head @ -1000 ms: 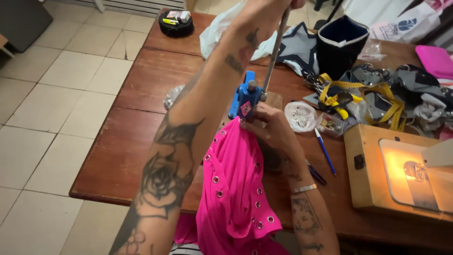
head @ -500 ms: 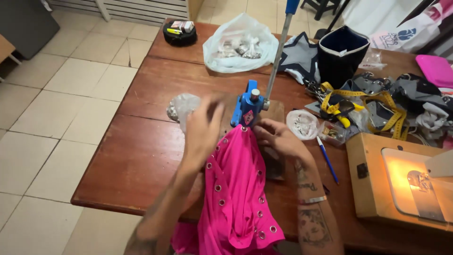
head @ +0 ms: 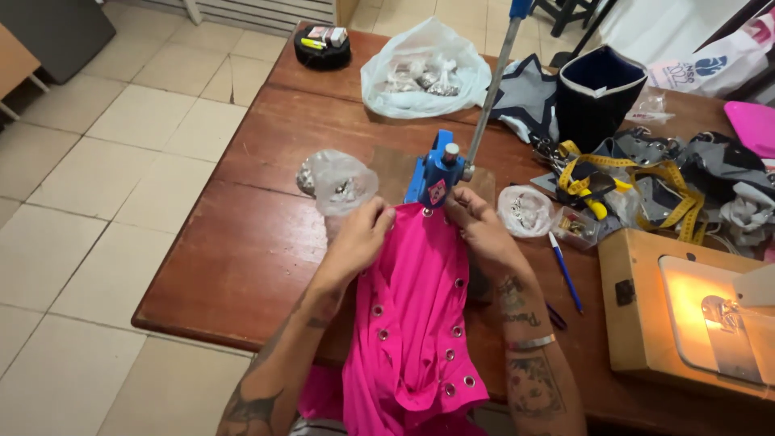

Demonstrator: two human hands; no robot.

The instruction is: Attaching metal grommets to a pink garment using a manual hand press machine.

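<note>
A bright pink garment [head: 416, 311] studded with metal eyelets lies over the front edge of the wooden table [head: 242, 242]. My left hand [head: 359, 234] grips its upper left edge. My right hand [head: 480, 230] pinches its upper right edge. Both hold the cloth's top end under the head of a blue hand press [head: 436, 173], whose long metal lever [head: 488, 89] rises toward the back.
Small clear bags of metal parts sit left [head: 339, 182] and right [head: 525, 210] of the press, a bigger bag [head: 424, 69] behind. Right: blue pen [head: 565, 270], yellow tape measure [head: 638, 182], dark fabric bin [head: 597, 93], lit sewing machine [head: 698, 315]. Tiled floor to the left.
My left arm came down from the raised lever to the garment, and the left hand took hold of the cloth's edge. The right hand stayed at the press.
</note>
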